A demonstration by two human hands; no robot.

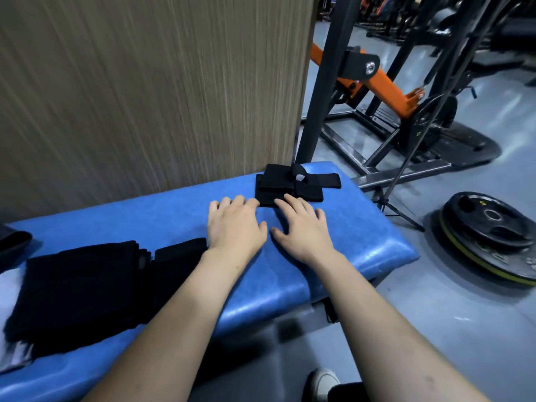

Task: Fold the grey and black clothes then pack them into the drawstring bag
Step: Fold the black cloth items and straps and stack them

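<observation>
L hand [236, 224]: flat on the blue counter [333, 256], fingers [232, 203] straight and spread, holding nothing. Tips just beside the near-left edge of the small black folded piece [293, 185].
R hand [301, 227]: also flat, fingers straight, nothing held. Index/middle tips touch the near edge of that piece, maybe overlapping it.
Black piece: folded small, far end of counter, close to the far-right corner. Strap sticks out to the right, a loop stands up on top.
Black stack [78, 285]: folded, near-left on counter, partly under my L forearm.
Grey clothes / bag: can't ID either. Dark thing at the left frame edge, white fabric under the stack, too blurred to tell.
Step (my guess): pressing/squaring the small fold, or abt to lift it.
Risk 1: push fwd and it slides off the far end, little counter left behind it.
Risk 2: one-sided lift lets the strap flop out, so fold opens.
Risk 3: L forearm drags the stack when I pull back.
Edges: counter drops off right and far. Wood panel [145, 82] blocks far-left.
Open room: bare blue between the stack and the small piece, best spot to work.
</observation>
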